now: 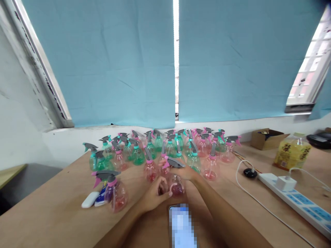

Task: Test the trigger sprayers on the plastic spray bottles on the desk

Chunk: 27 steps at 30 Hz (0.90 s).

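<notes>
A clear pink spray bottle [177, 187] with a grey and pink trigger head [176, 162] stands in front of me on the wooden table. My right hand [182, 172] is closed around its neck just below the head, with its fingers partly hidden. At the bottle's lower left side my left hand [156, 195] is curled against the body, its thumb along the base. Just behind is another pink spray bottle [151, 169] with its head turned upward. A pink spray bottle [119, 196] stands apart at the left. Behind my hands several green spray bottles [138, 156] and pink ones stand crowded together.
A phone [182, 225] lies in front of me. Left are a white rounded case [90, 199] and a blue packet [101, 196]. Right are a power strip [297, 203] with cables, a black round object [250, 173], a yellow-labelled jug [292, 153] and a cardboard box [269, 139].
</notes>
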Each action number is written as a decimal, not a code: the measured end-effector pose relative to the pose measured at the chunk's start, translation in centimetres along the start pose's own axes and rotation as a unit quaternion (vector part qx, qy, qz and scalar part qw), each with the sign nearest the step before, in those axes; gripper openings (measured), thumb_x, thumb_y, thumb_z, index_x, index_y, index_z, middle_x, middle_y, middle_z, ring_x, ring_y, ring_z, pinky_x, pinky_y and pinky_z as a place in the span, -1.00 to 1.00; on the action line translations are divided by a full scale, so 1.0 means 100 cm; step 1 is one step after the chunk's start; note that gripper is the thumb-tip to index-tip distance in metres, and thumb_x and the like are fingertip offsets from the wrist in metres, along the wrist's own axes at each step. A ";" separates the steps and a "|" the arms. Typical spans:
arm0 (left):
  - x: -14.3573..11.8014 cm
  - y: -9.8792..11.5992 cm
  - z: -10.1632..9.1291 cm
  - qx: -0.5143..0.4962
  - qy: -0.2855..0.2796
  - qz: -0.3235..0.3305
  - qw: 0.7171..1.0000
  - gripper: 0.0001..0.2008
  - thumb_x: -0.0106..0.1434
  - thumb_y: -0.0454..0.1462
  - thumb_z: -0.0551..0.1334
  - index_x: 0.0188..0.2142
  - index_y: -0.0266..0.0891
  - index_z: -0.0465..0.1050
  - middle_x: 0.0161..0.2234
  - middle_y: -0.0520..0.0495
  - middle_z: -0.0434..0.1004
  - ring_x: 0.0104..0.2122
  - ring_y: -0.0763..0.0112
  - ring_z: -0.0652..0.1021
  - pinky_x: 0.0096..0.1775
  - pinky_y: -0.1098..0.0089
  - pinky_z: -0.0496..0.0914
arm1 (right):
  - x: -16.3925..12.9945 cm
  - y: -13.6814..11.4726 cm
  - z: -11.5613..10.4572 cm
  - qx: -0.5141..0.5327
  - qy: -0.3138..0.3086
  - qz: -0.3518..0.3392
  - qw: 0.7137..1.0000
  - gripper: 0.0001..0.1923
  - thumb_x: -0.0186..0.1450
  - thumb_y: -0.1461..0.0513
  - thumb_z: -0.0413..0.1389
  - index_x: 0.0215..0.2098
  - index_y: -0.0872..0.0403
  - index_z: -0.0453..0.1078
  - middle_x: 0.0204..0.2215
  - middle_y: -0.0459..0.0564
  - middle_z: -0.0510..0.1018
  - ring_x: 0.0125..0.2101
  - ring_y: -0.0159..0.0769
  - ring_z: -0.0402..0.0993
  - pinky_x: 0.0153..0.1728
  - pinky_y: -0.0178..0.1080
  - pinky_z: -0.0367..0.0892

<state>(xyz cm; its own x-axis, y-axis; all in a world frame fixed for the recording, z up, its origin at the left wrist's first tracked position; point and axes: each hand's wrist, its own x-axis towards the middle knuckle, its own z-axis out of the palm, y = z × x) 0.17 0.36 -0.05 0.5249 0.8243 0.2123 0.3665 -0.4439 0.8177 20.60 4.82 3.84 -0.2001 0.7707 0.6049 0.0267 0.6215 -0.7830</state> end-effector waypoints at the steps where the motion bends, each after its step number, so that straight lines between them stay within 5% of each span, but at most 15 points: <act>1: 0.000 -0.003 -0.003 -0.020 0.004 -0.004 1.000 -0.66 0.25 -0.01 0.29 -0.23 -0.18 0.26 -0.41 0.11 0.33 -0.43 0.46 0.35 -0.34 0.43 0.24 | 0.000 0.000 -0.001 0.009 -0.020 0.002 1.000 -0.81 0.12 0.23 0.28 -0.26 0.04 0.55 -0.50 -0.15 0.54 -0.42 -0.31 0.46 -0.33 -0.23 0.43; 4: 0.002 -0.011 -0.008 -0.073 0.018 -0.015 0.997 -0.66 0.25 -0.02 0.29 -0.30 -0.21 0.28 -0.43 0.11 0.32 -0.44 0.47 0.36 -0.35 0.44 0.22 | 0.000 -0.002 0.000 0.054 -0.081 0.022 0.995 -0.84 0.14 0.28 0.21 -0.28 0.04 0.54 -0.46 -0.12 0.57 -0.39 -0.30 0.49 -0.30 -0.24 0.44; 10: 0.002 -0.013 -0.009 -0.102 0.001 -0.021 0.995 -0.62 0.26 0.03 0.27 -0.39 -0.24 0.33 -0.47 0.10 0.31 -0.48 0.48 0.36 -0.36 0.45 0.24 | -0.002 -0.003 0.005 0.096 -0.061 0.068 0.991 -0.90 0.08 0.28 0.12 -0.54 0.04 0.48 -0.55 -0.12 0.53 -0.51 -0.34 0.40 -0.43 -0.29 0.35; 19: 0.001 -0.018 -0.011 -0.099 0.024 -0.046 0.994 -0.62 0.29 0.05 0.22 -0.37 -0.23 0.38 -0.47 0.07 0.40 -0.49 0.47 0.39 -0.42 0.45 0.23 | -0.007 -0.007 -0.001 0.136 -0.060 0.075 0.986 -0.69 0.03 0.33 0.09 -0.27 0.05 0.55 -0.57 -0.14 0.52 -0.51 -0.33 0.41 -0.44 -0.31 0.28; 27: 0.002 -0.023 -0.011 -0.107 0.037 -0.053 0.992 -0.62 0.29 0.05 0.21 -0.37 -0.24 0.37 -0.49 0.08 0.39 -0.51 0.49 0.39 -0.43 0.47 0.22 | -0.006 -0.001 0.008 0.132 -0.053 0.085 0.986 -0.77 0.05 0.31 0.09 -0.36 0.07 0.56 -0.54 -0.11 0.55 -0.51 -0.36 0.39 -0.46 -0.32 0.23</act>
<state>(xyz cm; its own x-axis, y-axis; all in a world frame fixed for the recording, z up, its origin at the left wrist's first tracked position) -1.39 1.91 -1.27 0.4307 0.8897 0.1514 0.2413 -0.2752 0.9306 19.91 4.16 3.42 -0.3167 0.8332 0.4533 -0.1843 0.4147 -0.8911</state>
